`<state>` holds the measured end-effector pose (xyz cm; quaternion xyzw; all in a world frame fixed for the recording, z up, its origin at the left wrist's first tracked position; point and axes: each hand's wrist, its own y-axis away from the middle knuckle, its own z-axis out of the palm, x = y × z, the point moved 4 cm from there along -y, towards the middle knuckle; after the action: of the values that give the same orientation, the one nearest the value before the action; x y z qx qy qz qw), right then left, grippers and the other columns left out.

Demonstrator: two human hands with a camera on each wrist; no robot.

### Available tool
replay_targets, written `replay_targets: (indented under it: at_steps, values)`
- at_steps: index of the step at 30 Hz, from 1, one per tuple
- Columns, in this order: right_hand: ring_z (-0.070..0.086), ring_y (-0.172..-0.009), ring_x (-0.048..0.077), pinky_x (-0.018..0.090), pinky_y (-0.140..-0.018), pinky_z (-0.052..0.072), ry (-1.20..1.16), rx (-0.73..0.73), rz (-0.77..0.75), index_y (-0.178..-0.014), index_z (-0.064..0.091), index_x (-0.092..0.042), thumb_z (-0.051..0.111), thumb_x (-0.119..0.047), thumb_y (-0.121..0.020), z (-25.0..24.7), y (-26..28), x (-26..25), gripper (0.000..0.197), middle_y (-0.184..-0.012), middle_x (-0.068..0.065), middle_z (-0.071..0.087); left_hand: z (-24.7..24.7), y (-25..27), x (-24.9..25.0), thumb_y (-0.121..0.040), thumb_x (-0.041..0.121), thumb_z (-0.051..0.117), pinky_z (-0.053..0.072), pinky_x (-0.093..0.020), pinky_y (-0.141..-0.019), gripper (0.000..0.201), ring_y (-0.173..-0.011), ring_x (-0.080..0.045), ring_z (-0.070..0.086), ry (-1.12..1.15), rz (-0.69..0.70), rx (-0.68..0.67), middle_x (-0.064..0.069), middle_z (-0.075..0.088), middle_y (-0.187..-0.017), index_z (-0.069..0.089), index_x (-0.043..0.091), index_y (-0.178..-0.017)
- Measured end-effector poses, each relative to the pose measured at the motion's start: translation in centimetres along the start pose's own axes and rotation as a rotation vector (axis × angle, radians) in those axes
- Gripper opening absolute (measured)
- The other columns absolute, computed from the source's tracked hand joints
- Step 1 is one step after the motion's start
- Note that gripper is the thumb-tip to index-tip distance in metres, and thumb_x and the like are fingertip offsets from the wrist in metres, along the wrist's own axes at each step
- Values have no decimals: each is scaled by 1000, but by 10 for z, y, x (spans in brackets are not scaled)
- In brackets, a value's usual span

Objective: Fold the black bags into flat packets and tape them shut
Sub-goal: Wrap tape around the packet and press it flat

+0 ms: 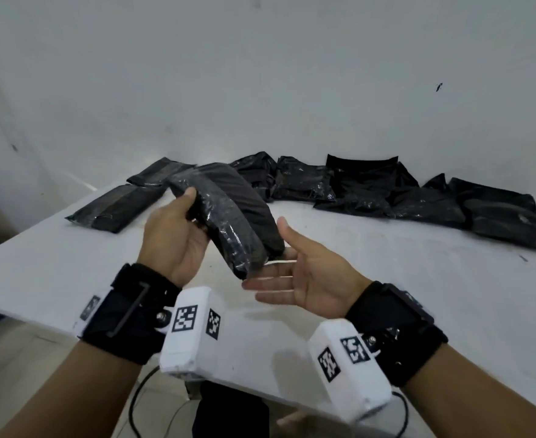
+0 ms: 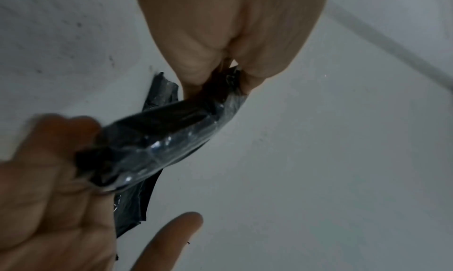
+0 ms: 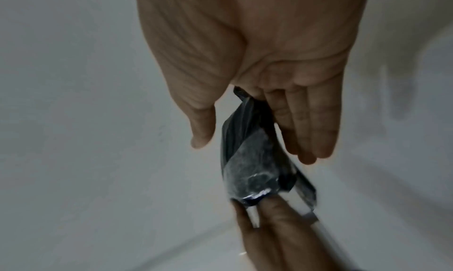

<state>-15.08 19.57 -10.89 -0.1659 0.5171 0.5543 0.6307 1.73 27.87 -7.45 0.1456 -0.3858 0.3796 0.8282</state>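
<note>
A white table (image 1: 386,279) fills the middle of the head view, its top scuffed and smudged grey in places, its near edge running on a slant from the left side down toward the lower right. Behind its far edge rises a plain white wall (image 1: 260,74), lit evenly and softly, with a few small dark marks, one high on the right. Below the table's near edge lies a pale floor (image 1: 23,374), where dark cables (image 1: 135,403) loop near the table's underside.
</note>
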Motion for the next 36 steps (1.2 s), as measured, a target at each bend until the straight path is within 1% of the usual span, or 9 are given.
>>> replay_targets:
  at_steps: [2, 6, 9, 12, 16, 19, 24, 27, 36]
  values:
    - [64, -114, 41, 42, -84, 60, -211, -6, -55, -132, 56, 0, 73, -37, -78, 10, -7, -1, 68, -125, 27, 63, -11, 3, -2, -102, 13, 44, 57, -37, -89, 25, -96, -23, 68, 127, -30, 17, -13, 68, -106, 60, 0, -115]
    - [68, -107, 39, 48, -89, 57, -315, 19, -160, -128, 57, 2, 74, -8, -73, 10, -19, 1, 58, -123, 24, 64, -26, 16, -6, -92, 7, 50, 57, -44, -88, 29, -88, -26, 71, 196, -102, 38, -12, 69, -92, 73, 5, -76]
    - [70, -97, 38, 47, -80, 60, -343, 56, -192, -126, 59, -1, 65, 5, -81, 7, -23, 0, 46, -120, 25, 66, -46, 25, -6, -72, 7, 57, 51, -49, -97, 15, -97, -30, 63, 172, -180, 36, -13, 62, -98, 66, 6, -85]
    - [67, -89, 33, 42, -72, 62, -265, 115, -207, -122, 61, -6, 50, 13, -88, 0, -27, -1, 41, -109, 22, 65, -55, 33, -2, -77, 17, 60, 51, -49, -98, 24, -102, -31, 65, 84, -250, -11, -13, 67, -106, 67, 6, -97]
    - [64, -84, 27, 42, -71, 60, -134, 197, -259, -107, 62, -7, 44, 12, -87, 1, -31, -1, 33, -97, 14, 67, -61, 34, -5, -79, 14, 67, 61, -37, -77, 36, -94, -26, 69, -173, -191, 28, -16, 70, -111, 66, -1, -112]
    - [70, -82, 23, 45, -76, 61, 9, 223, -316, -106, 60, -11, 63, -3, -90, 13, -32, 1, 18, -93, 7, 71, -60, 37, -3, -83, 8, 69, 59, -31, -64, 19, -80, -21, 70, -333, -77, 79, -11, 74, -93, 68, 2, -101]
    - [74, -86, 23, 39, -65, 62, 272, 417, -458, -110, 54, -19, 94, -18, -61, 24, -39, 1, 63, -102, 3, 73, -52, 42, -1, -71, 8, 83, 58, -31, -65, 40, -84, -22, 74, -570, 64, 42, -6, 76, -96, 68, 9, -108]
    - [75, -82, 26, 39, -63, 61, 245, 459, -489, -104, 58, -16, 91, -13, -65, 28, -42, -2, 51, -97, 7, 74, -55, 39, 3, -71, 4, 83, 58, -31, -63, 43, -84, -25, 74, -547, 86, 91, -8, 76, -97, 66, 7, -110]
    - [74, -85, 32, 39, -66, 60, 144, 282, -403, -107, 65, -4, 66, -13, -94, 36, -52, -16, 16, -98, 15, 75, -64, 23, 30, -88, 8, 69, 59, -32, -67, 18, -86, -23, 74, -560, 58, 49, -7, 76, -96, 69, 8, -106]
